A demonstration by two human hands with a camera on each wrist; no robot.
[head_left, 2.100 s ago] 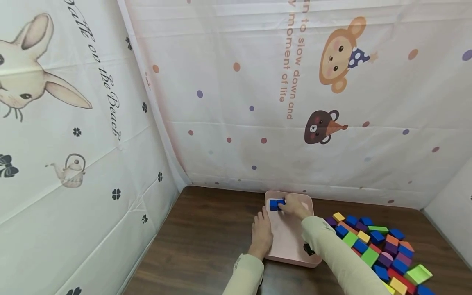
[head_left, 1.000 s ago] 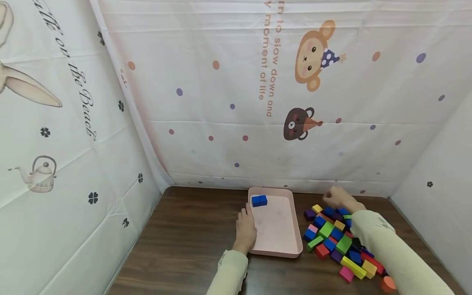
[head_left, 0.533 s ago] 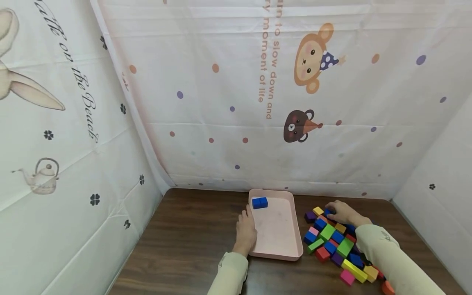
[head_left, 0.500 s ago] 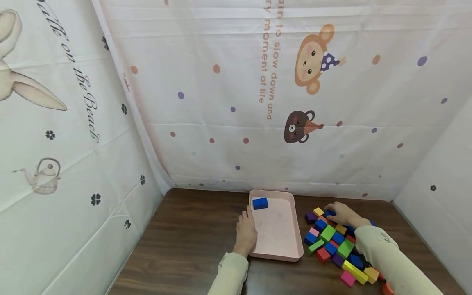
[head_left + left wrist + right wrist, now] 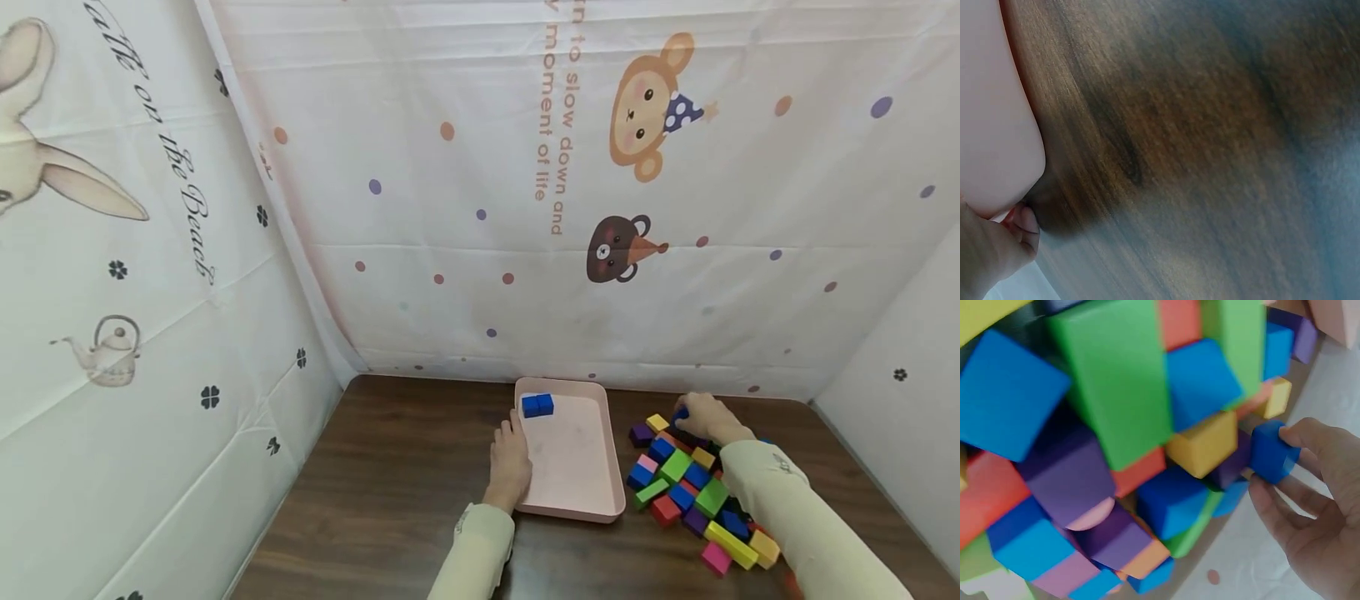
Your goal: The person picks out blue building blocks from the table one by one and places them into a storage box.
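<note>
My right hand pinches a blue cube block between thumb and fingers, at the far edge of a pile of coloured blocks. In the right wrist view the cube stands beside a purple block. To the left, my left hand rests against the left side of a shallow pink tray, fingers stretched along its rim. Its fingertips show by the tray's corner in the left wrist view. Inside the tray, two blue cubes sit side by side in the far left corner.
Green, yellow, red, purple and orange blocks crowd the brown wooden table right of the tray. A magenta block lies at the pile's near end. Printed white cloth hangs behind the table and along both sides.
My right hand left a second blue cube beside the first in the tray, moved right to the pile and took hold of another blue cube. The left hand stayed at the tray.
</note>
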